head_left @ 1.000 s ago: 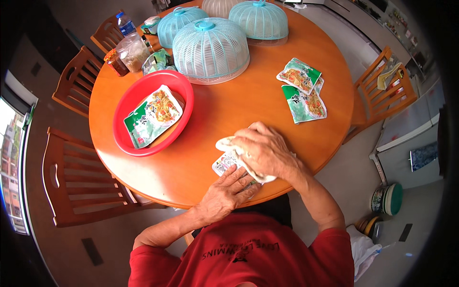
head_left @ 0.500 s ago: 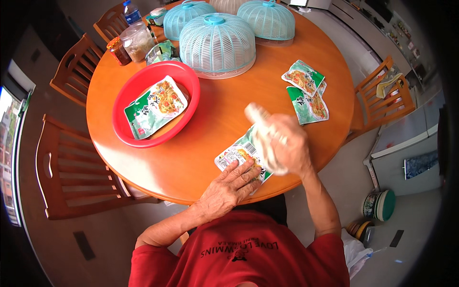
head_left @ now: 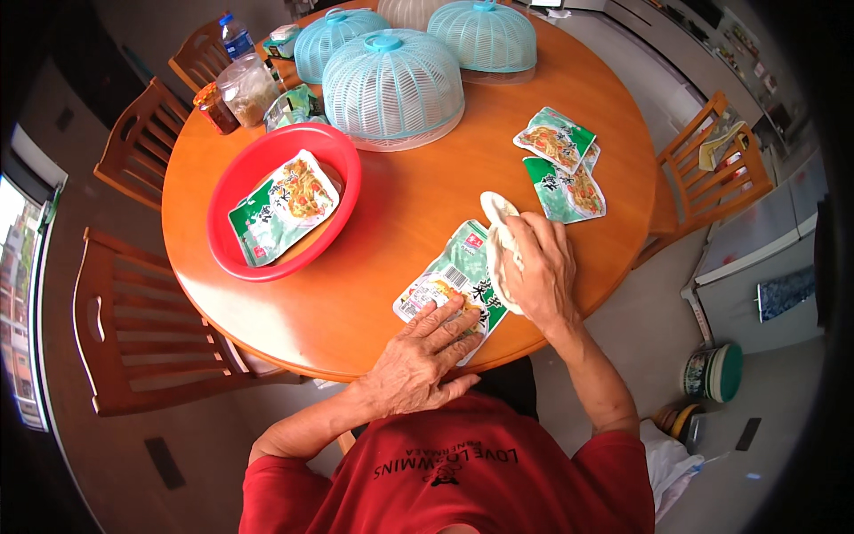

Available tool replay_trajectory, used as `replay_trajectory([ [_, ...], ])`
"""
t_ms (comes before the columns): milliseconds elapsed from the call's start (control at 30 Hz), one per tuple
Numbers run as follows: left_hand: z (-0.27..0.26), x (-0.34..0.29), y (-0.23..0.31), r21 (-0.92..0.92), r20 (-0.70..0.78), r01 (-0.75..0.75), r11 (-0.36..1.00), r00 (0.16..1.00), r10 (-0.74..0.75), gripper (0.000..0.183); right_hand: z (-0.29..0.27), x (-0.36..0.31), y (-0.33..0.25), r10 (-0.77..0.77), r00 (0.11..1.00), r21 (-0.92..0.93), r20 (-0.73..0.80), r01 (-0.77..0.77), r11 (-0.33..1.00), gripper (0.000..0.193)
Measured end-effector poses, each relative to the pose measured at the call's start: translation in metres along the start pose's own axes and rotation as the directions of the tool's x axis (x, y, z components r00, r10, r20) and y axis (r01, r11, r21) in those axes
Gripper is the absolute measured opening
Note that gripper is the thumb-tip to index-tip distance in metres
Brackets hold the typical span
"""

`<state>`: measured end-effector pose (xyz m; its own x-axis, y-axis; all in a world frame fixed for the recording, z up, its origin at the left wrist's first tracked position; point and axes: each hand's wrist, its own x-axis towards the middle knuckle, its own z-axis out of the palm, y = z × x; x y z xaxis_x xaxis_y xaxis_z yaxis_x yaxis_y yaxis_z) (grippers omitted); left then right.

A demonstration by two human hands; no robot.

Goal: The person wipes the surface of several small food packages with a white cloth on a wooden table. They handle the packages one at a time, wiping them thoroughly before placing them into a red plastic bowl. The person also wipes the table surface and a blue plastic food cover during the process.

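A green-and-white food pouch lies on the table close to its near edge, directly before me. Across its lower left part my left hand rests flat with the fingers spread, pressing nothing else. My right hand is closed around a folded off-white cloth, which lies along the pouch's right side and covers part of it. Up and to the left, a similar pouch leans inside a red plastic basin. Beyond my right hand, several more pouches overlap in a small pile.
Light-blue mesh food covers stand at the back of the round wooden table. Behind the basin are a clear jar, a red-lidded jar and a water bottle. Wooden chairs surround the table.
My right hand, smeared by motion before, now shows clearly, with the cloth down along the pouch's right side. More of the pouch's top end shows. My left hand stays on the pouch.
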<state>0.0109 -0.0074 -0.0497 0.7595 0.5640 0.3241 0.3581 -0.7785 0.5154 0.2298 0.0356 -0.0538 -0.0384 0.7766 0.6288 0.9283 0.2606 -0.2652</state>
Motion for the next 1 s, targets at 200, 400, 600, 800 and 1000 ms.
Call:
replay_trajectory([
  [200,-0.022,0.016,0.001,-0.363,0.033,0.445,0.818,0.884,-0.466,0.018,-0.031,-0.033,-0.015,-0.45,0.881,0.276,0.149,0.4,0.874,0.025],
  [400,-0.028,0.083,-0.021,0.173,-0.308,0.137,0.975,0.948,-0.079,0.031,-0.049,-0.059,-0.007,-0.559,0.802,0.208,0.21,0.522,0.827,0.02],
  [600,-0.009,0.139,-0.059,0.209,0.213,0.03,0.978,0.974,-0.076,0.052,-0.059,-0.068,-0.008,-0.524,0.813,0.273,0.252,0.46,0.845,0.022],
  [800,-0.033,0.141,-0.074,-0.02,0.405,0.498,0.867,0.796,-0.449,0.029,-0.063,-0.063,0.016,-0.344,0.917,0.127,0.203,0.323,0.938,0.035],
  [1000,-0.027,0.085,-0.111,-0.686,0.184,0.57,0.452,0.736,-0.651,0.023,-0.049,-0.021,0.013,-0.046,0.98,0.161,-0.191,0.078,0.984,0.036],
])
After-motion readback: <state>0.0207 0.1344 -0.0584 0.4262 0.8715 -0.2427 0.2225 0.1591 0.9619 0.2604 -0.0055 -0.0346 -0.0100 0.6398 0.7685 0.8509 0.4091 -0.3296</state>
